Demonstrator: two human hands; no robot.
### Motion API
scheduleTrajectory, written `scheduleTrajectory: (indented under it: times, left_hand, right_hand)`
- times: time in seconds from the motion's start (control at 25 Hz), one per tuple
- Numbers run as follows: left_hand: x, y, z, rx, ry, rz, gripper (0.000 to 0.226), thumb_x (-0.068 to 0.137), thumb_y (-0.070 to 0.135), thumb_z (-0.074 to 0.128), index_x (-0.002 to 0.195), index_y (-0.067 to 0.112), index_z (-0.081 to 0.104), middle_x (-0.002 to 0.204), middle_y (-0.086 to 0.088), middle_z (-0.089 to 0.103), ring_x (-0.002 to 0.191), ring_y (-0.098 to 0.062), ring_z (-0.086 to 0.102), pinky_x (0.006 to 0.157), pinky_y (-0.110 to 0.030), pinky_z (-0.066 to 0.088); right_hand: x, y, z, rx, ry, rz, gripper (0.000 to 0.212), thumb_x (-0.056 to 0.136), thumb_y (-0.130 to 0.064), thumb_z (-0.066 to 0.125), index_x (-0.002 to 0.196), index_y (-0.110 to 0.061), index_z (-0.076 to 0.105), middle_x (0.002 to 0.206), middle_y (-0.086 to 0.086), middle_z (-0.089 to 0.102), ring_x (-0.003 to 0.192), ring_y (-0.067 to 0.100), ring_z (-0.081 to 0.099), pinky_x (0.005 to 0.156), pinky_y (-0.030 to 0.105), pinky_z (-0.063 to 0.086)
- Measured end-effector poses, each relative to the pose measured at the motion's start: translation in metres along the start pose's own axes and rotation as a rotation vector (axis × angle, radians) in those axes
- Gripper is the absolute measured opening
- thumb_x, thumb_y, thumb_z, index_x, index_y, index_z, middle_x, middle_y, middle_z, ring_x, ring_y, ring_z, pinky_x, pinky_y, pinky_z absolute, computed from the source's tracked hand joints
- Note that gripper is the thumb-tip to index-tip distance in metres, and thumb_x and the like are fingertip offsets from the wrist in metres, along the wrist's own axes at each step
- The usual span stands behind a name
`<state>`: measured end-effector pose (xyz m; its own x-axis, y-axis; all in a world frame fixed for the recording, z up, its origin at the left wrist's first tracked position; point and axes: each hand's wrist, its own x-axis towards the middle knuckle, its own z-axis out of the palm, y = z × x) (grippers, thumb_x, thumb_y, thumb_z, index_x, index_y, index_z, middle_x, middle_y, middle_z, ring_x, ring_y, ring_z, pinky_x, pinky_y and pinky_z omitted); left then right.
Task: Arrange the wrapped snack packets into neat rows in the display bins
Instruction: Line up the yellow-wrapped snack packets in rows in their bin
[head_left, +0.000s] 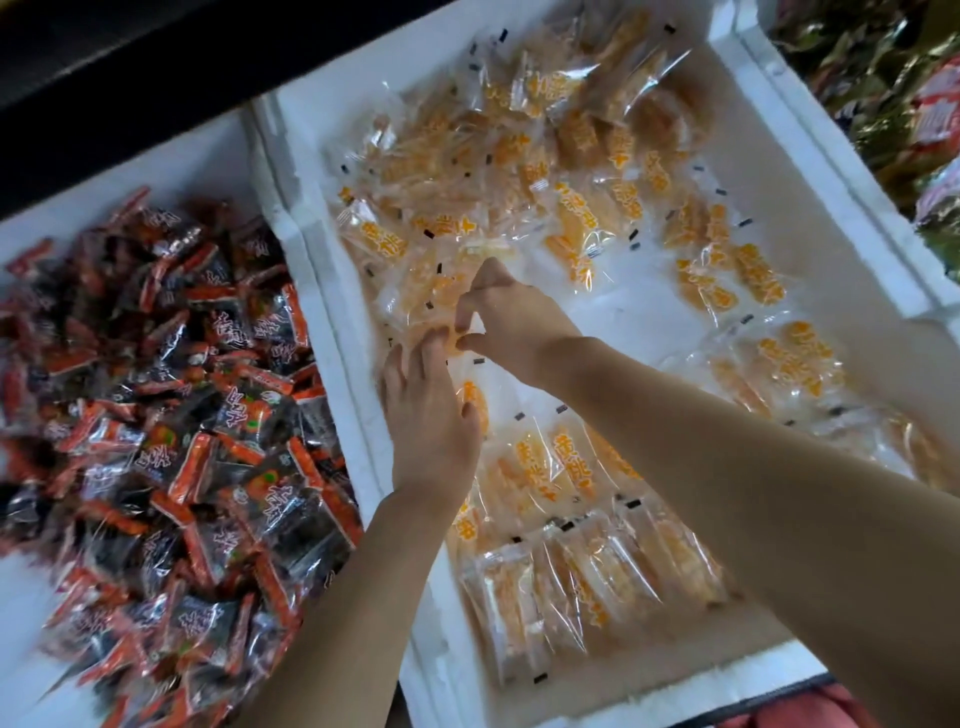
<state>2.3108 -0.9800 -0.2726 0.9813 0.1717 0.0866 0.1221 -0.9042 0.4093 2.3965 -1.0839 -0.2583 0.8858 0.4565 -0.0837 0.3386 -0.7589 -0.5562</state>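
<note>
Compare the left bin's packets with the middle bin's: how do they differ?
The red-and-black packets lie in a jumbled heap; the yellow packets are partly lined in rows nearest the camera. The red-and-black cover most of their floor; the yellow leave bare floor showing. Both sit in white bins.

Bare bin floor (639, 322) lies open between yellow packets (467, 171).
</note>
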Motion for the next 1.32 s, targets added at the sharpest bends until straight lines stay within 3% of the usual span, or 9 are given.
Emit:
scheduleTrajectory:
  times: [0.16, 0.28, 0.4, 0.48, 0.68, 0.88, 1.0, 1.16, 1.32]
  left_hand:
    - [-0.002, 0.001, 0.002, -0.129, -0.039, -0.14, 0.076, 0.083, -0.001, 0.066, 0.143, 0.022, 0.024, 0.155, -0.008, 0.019, 0.142, -0.027, 0.024, 0.116, -0.046, 0.022]
    - [0.001, 0.003, 0.003, -0.205, -0.065, -0.276, 0.082, 0.086, 0.006, 0.066, 0.149, 0.018, 0.015, 0.147, -0.012, 0.034, 0.133, -0.028, 0.038, 0.108, -0.035, 0.032]
    - [0.004, 0.009, 0.001, -0.089, -0.165, -0.226, 0.07, 0.091, 0.019, 0.061, 0.148, 0.02, 0.021, 0.137, -0.005, 0.047, 0.126, -0.023, 0.047, 0.098, -0.033, 0.039]
    - [0.005, 0.015, -0.001, 0.033, -0.231, -0.18, 0.06, 0.093, 0.025, 0.057, 0.145, 0.024, 0.027, 0.137, -0.001, 0.044, 0.123, -0.019, 0.044, 0.082, -0.022, 0.031]
    - [0.009, 0.012, -0.012, -0.221, -0.075, -0.141, 0.045, 0.086, 0.007, 0.063, 0.128, 0.013, 0.046, 0.12, -0.007, 0.056, 0.1, -0.019, 0.054, 0.067, -0.014, 0.03]
    - [-0.009, 0.014, -0.043, -0.406, 0.104, -0.1, 0.04, 0.087, 0.008, 0.064, 0.123, 0.012, 0.047, 0.105, -0.002, 0.053, 0.079, -0.007, 0.049, 0.064, -0.001, 0.035]
    - [-0.023, 0.009, -0.053, -0.442, 0.066, -0.128, 0.042, 0.086, 0.014, 0.066, 0.123, 0.019, 0.046, 0.091, 0.012, 0.049, 0.062, -0.001, 0.045, 0.057, -0.006, 0.036]
    - [-0.038, 0.002, -0.064, -0.472, 0.079, -0.182, 0.041, 0.086, 0.013, 0.066, 0.117, 0.028, 0.045, 0.083, 0.014, 0.048, 0.064, 0.005, 0.045, 0.06, -0.009, 0.039]
    - [-0.046, -0.003, -0.074, -0.507, 0.082, -0.198, 0.043, 0.086, 0.016, 0.067, 0.116, 0.033, 0.042, 0.093, 0.02, 0.047, 0.083, 0.006, 0.048, 0.071, -0.007, 0.037]
  right_hand:
    - [-0.013, 0.007, -0.009, 0.026, 0.084, -0.001, 0.015, 0.093, -0.022, 0.055, 0.101, -0.011, 0.063, 0.116, 0.007, 0.052, 0.091, 0.029, 0.059, 0.08, 0.037, 0.048]
    - [-0.027, 0.02, -0.025, 0.05, 0.178, 0.009, 0.015, 0.096, -0.021, 0.05, 0.102, -0.009, 0.056, 0.107, 0.009, 0.061, 0.09, 0.03, 0.059, 0.075, 0.037, 0.047]
    - [-0.041, 0.035, -0.04, 0.042, 0.234, 0.034, 0.014, 0.096, -0.022, 0.048, 0.102, -0.01, 0.051, 0.098, 0.01, 0.063, 0.086, 0.031, 0.058, 0.066, 0.035, 0.041]
    - [-0.051, 0.042, -0.044, 0.059, 0.247, 0.031, 0.013, 0.096, -0.022, 0.048, 0.099, -0.01, 0.05, 0.092, 0.008, 0.062, 0.084, 0.031, 0.059, 0.065, 0.036, 0.043]
    - [-0.082, 0.048, -0.045, 0.191, 0.32, 0.054, 0.012, 0.095, -0.022, 0.049, 0.095, -0.011, 0.048, 0.09, 0.002, 0.064, 0.085, 0.026, 0.065, 0.068, 0.046, 0.052]
    - [-0.117, 0.019, -0.032, 0.376, 0.189, 0.113, 0.009, 0.094, -0.028, 0.045, 0.086, -0.023, 0.044, 0.092, -0.015, 0.062, 0.079, 0.009, 0.064, 0.066, 0.032, 0.052]
    - [-0.127, -0.003, -0.01, 0.204, 0.136, -0.018, 0.013, 0.091, -0.035, 0.04, 0.083, -0.026, 0.038, 0.096, -0.008, 0.066, 0.073, 0.014, 0.064, 0.059, 0.032, 0.049]
    - [-0.13, -0.015, 0.025, -0.111, 0.104, -0.208, 0.022, 0.086, -0.037, 0.054, 0.088, -0.016, 0.062, 0.084, -0.005, 0.066, 0.068, 0.018, 0.066, 0.05, 0.027, 0.049]
    - [-0.129, -0.021, 0.03, -0.018, -0.164, -0.109, 0.029, 0.096, -0.036, 0.045, 0.122, -0.025, 0.051, 0.131, -0.011, 0.049, 0.101, 0.015, 0.061, 0.073, 0.031, 0.05]
